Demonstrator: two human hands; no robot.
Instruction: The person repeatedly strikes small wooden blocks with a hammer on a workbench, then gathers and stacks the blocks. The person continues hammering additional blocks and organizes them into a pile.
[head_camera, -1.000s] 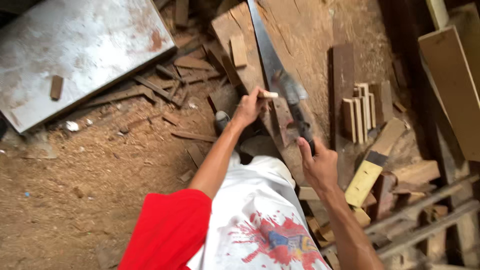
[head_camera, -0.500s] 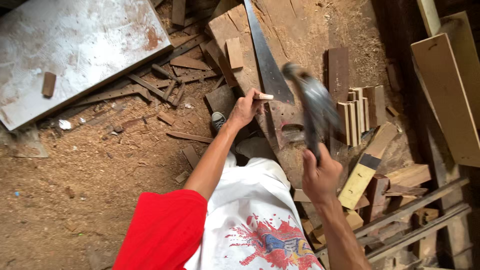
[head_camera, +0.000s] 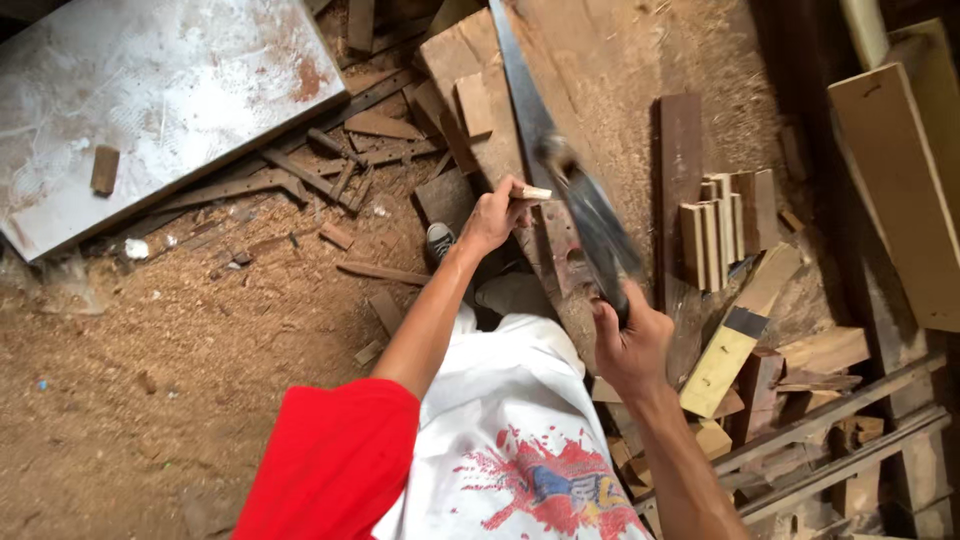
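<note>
My left hand (head_camera: 490, 215) pinches a small pale wooden peg (head_camera: 533, 193) against a wide wooden plank (head_camera: 610, 70). My right hand (head_camera: 630, 340) grips the dark handle of a hammer (head_camera: 590, 215). The hammer is motion-blurred, and its head is just right of and above the peg. A handsaw (head_camera: 515, 85) lies on the plank, its long grey blade running up past my left hand; the hammer partly hides its lower end.
A big pale board (head_camera: 150, 100) lies at upper left among strips of scrap wood. Several short wood blocks (head_camera: 720, 235) stand right of the plank, with a yellow-ended offcut (head_camera: 725, 355) below them. Sawdust covers the floor (head_camera: 150, 380). A shoe (head_camera: 440, 240) shows under my left arm.
The hammer was raised and tilted to the right half a second ago; it has since swung down and left toward the peg. My left hand kept the peg in place.
</note>
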